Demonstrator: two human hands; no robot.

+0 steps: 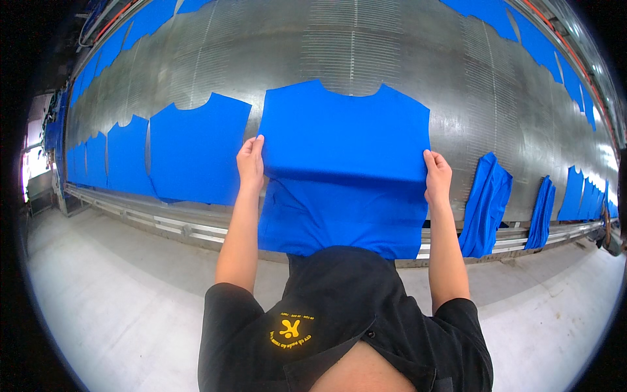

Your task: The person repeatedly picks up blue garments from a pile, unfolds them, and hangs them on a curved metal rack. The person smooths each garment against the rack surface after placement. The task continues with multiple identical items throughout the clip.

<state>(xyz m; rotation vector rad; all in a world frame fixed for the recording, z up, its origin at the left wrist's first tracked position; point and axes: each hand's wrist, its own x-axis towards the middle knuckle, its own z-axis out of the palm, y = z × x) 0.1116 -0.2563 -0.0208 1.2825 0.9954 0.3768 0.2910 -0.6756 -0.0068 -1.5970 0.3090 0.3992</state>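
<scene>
A blue cut fabric panel (pixel 346 134) with a curved neckline at its far edge spans the space between my hands. My left hand (pixel 251 160) pinches its left side edge, thumb on top. On the opposite edge my right hand (pixel 437 175) grips the panel the same way. Its far part lies over the grey metal surface, a fold runs across the middle, and the near part hangs over the table's front edge against my body. Close to my left hand lies another flat blue panel (pixel 199 150) of like shape.
The long grey metal table (pixel 353 46) carries a row of blue panels (pixel 127 153) to the left and more along the far side. Two bunched blue fabric pieces (pixel 486 206) hang over the front rail at right, with further panels (pixel 571 193) beyond. A metal rail (pixel 189 228) edges the table.
</scene>
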